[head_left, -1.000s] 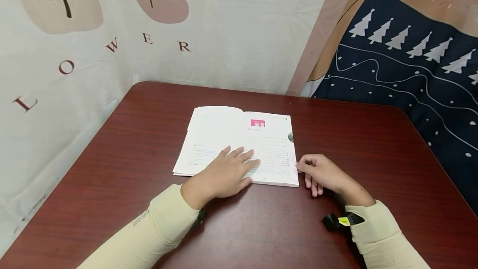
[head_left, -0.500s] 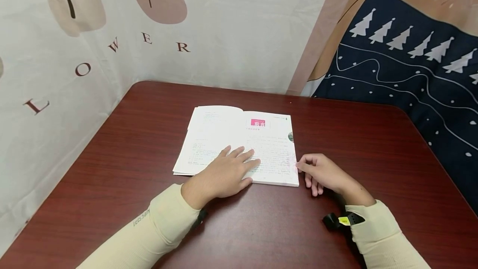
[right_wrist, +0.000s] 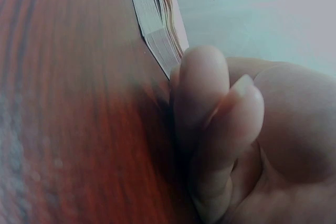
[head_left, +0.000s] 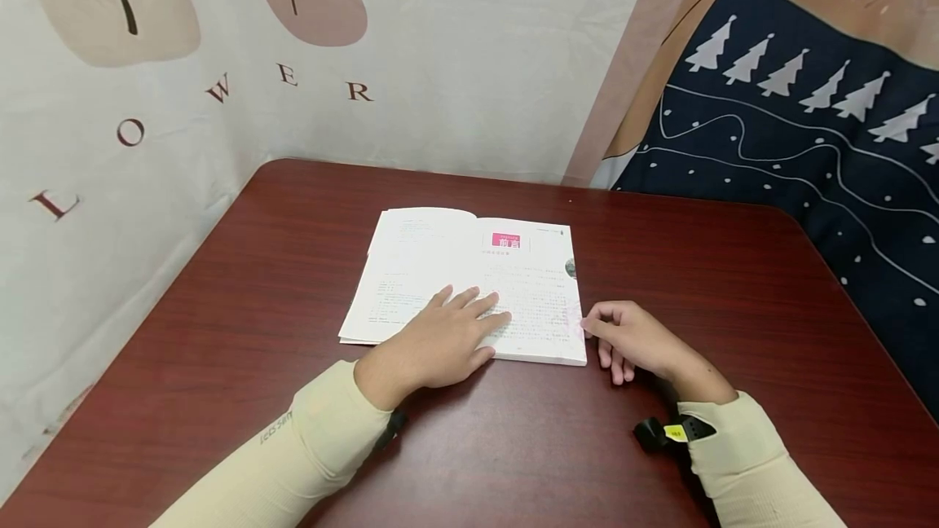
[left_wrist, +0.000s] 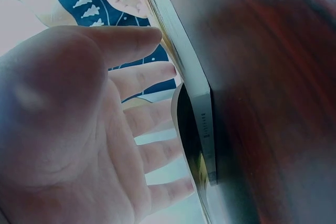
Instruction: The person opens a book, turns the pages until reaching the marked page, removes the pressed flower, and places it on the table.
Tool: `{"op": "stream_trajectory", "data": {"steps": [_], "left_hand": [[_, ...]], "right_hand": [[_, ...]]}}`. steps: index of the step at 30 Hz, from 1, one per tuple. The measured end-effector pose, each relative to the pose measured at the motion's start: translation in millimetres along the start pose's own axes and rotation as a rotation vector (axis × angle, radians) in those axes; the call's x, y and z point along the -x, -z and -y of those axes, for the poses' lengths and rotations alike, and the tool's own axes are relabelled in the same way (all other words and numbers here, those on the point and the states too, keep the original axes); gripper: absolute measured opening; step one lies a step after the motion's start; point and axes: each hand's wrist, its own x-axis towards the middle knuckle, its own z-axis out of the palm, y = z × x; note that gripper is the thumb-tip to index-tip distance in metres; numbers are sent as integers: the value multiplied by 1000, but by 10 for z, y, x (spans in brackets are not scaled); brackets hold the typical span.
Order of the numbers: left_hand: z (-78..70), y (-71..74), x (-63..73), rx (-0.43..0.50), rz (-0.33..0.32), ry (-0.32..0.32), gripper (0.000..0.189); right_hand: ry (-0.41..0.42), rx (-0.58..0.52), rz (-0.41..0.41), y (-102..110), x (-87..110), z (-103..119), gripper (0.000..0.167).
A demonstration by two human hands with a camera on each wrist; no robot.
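An open book [head_left: 535, 283] lies on the brown table, its right page headed by a pink block with white characters. My left hand [head_left: 440, 341] rests on the lower part of the pages near the fold, fingers spread and straight. In the left wrist view those fingers [left_wrist: 152, 119] lie against the pages above the book's edge [left_wrist: 184, 51]. At the right page's outer edge, my right hand [head_left: 634, 341] pinches the rim between thumb and bent index finger. Curled fingers [right_wrist: 231, 124] in the right wrist view hide that pinch; the stacked pages [right_wrist: 155, 22] show beyond.
The dark red-brown table [head_left: 704, 267] extends around the book on all sides. A pale cloth [head_left: 477, 47] with letters hangs behind and to the left. On the right hangs a navy cloth [head_left: 770, 137] with white trees. A black strap [head_left: 675, 433] circles the right wrist.
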Motion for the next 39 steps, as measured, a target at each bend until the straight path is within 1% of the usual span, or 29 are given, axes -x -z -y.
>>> {"op": "stream_trajectory", "data": {"steps": [6,10,12,17,20,27,29,33,37,39], "left_hand": [[-1,1,-6,-6,3,8,50],[-1,3,-4,-6,-6,-2,49],[4,9,-3,-10,-23,-21,49],[18,28,-4,-20,-100,-103,40],[25,33,2,-21,-116,-125,37],[29,28,-8,-20,-119,-105,46],[32,17,-10,-23,-112,-100,48],[39,-6,-9,-26,-107,-106,47],[44,-9,-8,-22,-114,-103,45],[43,-7,-8,-11,-102,-94,45]], "right_hand": [[4,1,3,0,-1,-4,27],[2,-1,4,2,-1,-5,27],[5,-6,3,4,0,-3,27],[12,-15,3,6,3,-3,27],[8,-13,11,4,2,-10,27],[7,-3,-6,3,3,-11,27],[7,-5,1,1,7,-15,28],[5,-1,16,0,13,-27,29],[18,3,3,1,10,-24,28],[19,2,4,-1,10,-28,28]]}}
